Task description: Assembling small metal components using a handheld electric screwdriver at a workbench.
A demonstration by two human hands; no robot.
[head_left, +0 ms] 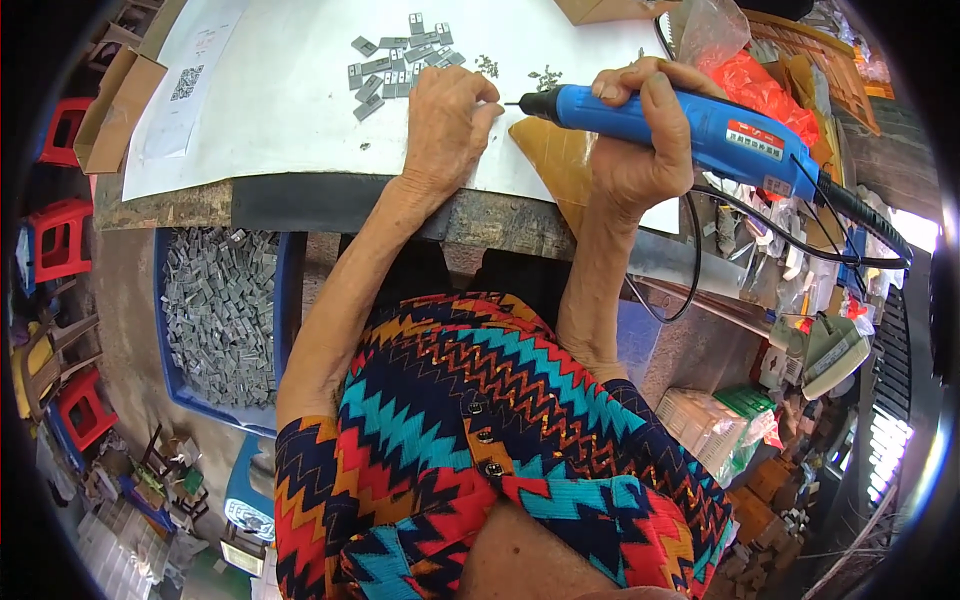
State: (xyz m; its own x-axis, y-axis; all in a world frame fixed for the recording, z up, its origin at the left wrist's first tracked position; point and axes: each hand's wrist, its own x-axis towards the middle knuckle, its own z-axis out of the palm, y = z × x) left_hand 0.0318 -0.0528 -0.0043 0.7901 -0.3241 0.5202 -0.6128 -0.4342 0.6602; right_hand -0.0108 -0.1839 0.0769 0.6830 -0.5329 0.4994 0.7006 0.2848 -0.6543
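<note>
My right hand (640, 150) is wrapped round a blue electric screwdriver (725, 135), held nearly level above the table with its thin bit pointing left. Just left of that tip, my left hand (450, 125) is closed in a pinch over the white sheet (290, 110). Whatever lies between its fingertips is hidden. Beyond the left hand, several small grey rectangular parts (368, 107) are scattered in a loose cluster. Two little heaps of tiny screws (546, 78) lie to the right of them.
Below the table edge at left stands a blue bin (165, 345) full of grey parts. A cardboard box (118, 110) sits at the far left. Brown paper (555, 160) lies under the screwdriver, whose black cable (840, 258) loops at right. Red plastic bags (760, 95) crowd the back right.
</note>
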